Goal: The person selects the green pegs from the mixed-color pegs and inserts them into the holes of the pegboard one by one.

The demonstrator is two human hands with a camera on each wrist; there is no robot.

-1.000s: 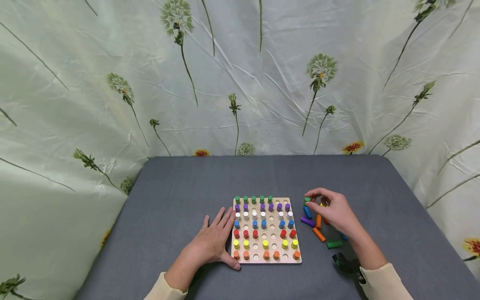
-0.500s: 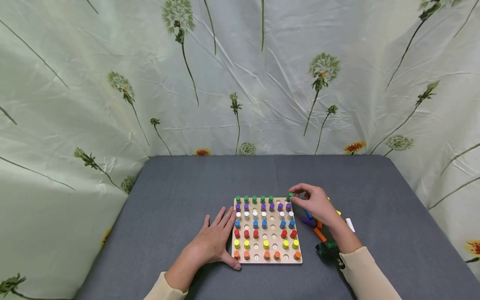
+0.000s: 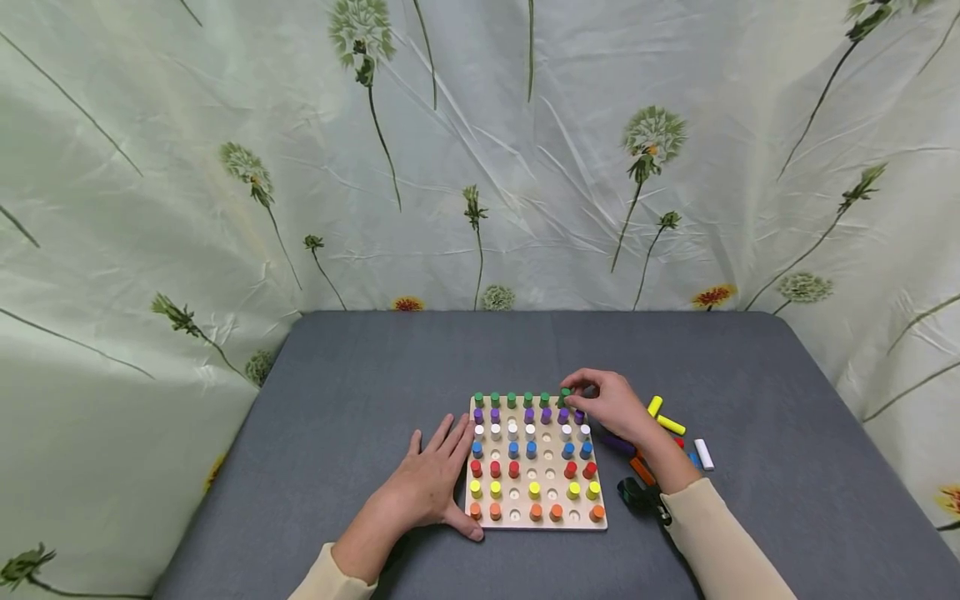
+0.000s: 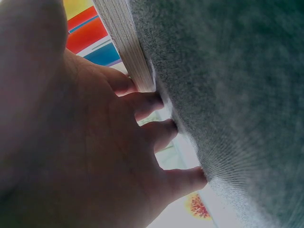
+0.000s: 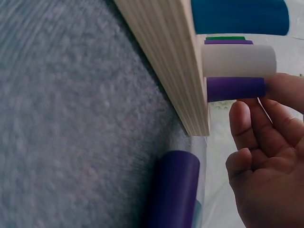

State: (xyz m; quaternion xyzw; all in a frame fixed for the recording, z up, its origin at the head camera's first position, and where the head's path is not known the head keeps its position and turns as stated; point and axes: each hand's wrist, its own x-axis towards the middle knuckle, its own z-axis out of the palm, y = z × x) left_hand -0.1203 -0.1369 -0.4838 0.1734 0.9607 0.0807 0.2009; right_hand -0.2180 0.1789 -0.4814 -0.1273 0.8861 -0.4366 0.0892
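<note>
A square wooden pegboard (image 3: 551,483) lies on the grey table, filled with rows of coloured pegs and some bare holes. At its far row, near the right corner, my right hand (image 3: 607,404) pinches an upright green peg (image 3: 566,394) between thumb and fingers. Whether that peg sits in a hole, I cannot tell. My left hand (image 3: 423,479) rests flat with spread fingers along the board's left side; the left wrist view shows fingers at the board's edge (image 4: 126,42). In the right wrist view, a purple peg (image 5: 235,89) stands before the fingertips, hiding the pinched one.
Right of the board lie loose pegs: yellow (image 3: 672,425), white (image 3: 703,454), orange (image 3: 642,471) and purple (image 3: 618,446) among them, partly under my right forearm. A dark wrist device (image 3: 637,496) hangs at the right wrist. A flowered cloth (image 3: 570,167) hangs behind the table (image 3: 420,358).
My right hand has carried the green peg leftward from the loose pegs, past the board's far right corner, to the far row. The left hand has stayed in place.
</note>
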